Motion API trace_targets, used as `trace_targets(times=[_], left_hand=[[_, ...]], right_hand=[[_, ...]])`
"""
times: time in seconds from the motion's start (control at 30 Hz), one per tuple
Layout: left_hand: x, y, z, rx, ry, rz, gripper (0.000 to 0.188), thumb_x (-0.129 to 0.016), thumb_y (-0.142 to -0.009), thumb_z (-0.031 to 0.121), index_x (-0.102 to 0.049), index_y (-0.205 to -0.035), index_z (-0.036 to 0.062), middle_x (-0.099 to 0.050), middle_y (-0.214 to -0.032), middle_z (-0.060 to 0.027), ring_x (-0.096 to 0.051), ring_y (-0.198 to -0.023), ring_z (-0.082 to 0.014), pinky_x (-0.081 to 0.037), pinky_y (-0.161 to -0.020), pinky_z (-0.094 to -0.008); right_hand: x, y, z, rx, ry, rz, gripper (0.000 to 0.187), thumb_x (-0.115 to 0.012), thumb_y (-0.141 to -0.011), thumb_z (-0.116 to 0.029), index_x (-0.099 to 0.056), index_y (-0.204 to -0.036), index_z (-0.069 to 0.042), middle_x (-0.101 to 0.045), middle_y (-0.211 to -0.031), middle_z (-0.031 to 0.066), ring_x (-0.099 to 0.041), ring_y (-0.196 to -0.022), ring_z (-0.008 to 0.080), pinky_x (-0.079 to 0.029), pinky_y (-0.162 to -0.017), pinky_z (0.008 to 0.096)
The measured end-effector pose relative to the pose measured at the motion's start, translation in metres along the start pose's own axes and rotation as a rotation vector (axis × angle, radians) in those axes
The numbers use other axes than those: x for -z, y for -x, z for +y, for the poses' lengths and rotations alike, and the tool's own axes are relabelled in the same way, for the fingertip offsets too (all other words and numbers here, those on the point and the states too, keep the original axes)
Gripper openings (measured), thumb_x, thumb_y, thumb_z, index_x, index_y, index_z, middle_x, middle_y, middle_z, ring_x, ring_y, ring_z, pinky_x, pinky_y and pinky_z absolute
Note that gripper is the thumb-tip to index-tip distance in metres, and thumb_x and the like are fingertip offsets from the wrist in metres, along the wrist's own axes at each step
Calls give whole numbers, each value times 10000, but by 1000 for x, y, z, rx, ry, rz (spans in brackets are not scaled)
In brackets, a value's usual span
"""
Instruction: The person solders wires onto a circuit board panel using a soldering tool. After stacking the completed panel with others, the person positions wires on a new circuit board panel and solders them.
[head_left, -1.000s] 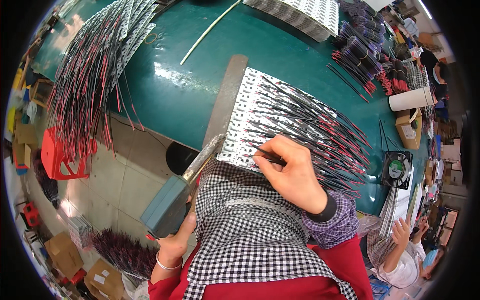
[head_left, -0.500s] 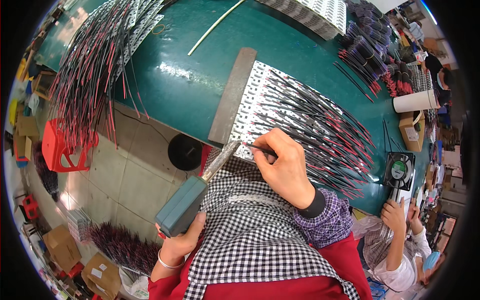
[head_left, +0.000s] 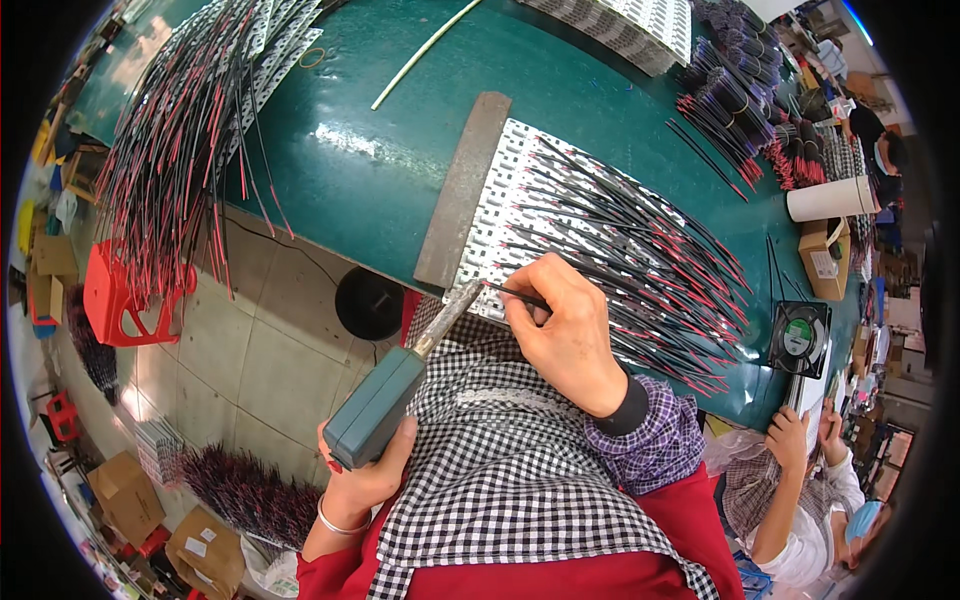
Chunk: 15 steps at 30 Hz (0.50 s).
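Note:
My left hand (head_left: 368,480) is wrapped round the dark green body of a soldering gun (head_left: 375,408). Its metal barrel slants up to the near left corner of a white circuit board panel (head_left: 497,200). Between the thumb and fingers of my right hand (head_left: 565,330) is a thin black wire (head_left: 522,296), its red end beside the gun's tip on the panel; whether they touch is too small to tell. Rows of black and red wires (head_left: 640,260) stick out rightward from the panel. Along the panel's left edge lies a flat grey metal bar (head_left: 463,190).
Wired panels (head_left: 190,130) hang over the table's left edge. At the back stand stacked panels (head_left: 620,30); wire bundles (head_left: 735,100) lie far right. A small fan (head_left: 800,335) is near a co-worker's hands (head_left: 790,435). A black bucket (head_left: 370,302) and red stool (head_left: 130,295) stand below.
My left hand has tilted the soldering gun's body slightly up and to the right, its tip staying by the panel corner. My right hand has barely moved, still pinching the wire.

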<state>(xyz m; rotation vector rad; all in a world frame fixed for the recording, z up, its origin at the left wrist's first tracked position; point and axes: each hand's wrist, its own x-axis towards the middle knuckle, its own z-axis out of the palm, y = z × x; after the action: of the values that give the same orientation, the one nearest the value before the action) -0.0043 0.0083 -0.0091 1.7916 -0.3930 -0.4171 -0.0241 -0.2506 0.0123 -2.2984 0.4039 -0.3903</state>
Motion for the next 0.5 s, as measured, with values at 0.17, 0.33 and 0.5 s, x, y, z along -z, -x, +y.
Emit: trace_targets(times=[0.17,0.33,0.5], left_hand=[[9,6,-11,-72,-55,-72,315,-752,-876,6,-669,-1177,-34,-699,-1018,-72,-642,-801,-120,-539,-690,-258],[13,14,-11,26,76,-83,332,-725,-886,-10,-648,-1208,-37,-688,-979,-63,-599,-735,-101,-490,-596,-249],[8,13,-8,22,74,-22,337,-716,-893,-10,-641,-1220,-33,-672,-959,-52,-566,-696,-89,-461,-573,-240]], right_hand=[[1,0,1,-5,7,-3,113,-696,-781,13,-631,-863,-29,-633,-824,108,-651,-690,310,-506,-604,400],[0,-1,1,-14,5,-12,114,-699,-784,8,-630,-865,-29,-634,-825,109,-651,-693,314,-506,-607,403],[2,-3,1,-37,-11,-24,97,-703,-792,-3,-642,-867,-15,-637,-821,125,-641,-666,310,-502,-601,402]])
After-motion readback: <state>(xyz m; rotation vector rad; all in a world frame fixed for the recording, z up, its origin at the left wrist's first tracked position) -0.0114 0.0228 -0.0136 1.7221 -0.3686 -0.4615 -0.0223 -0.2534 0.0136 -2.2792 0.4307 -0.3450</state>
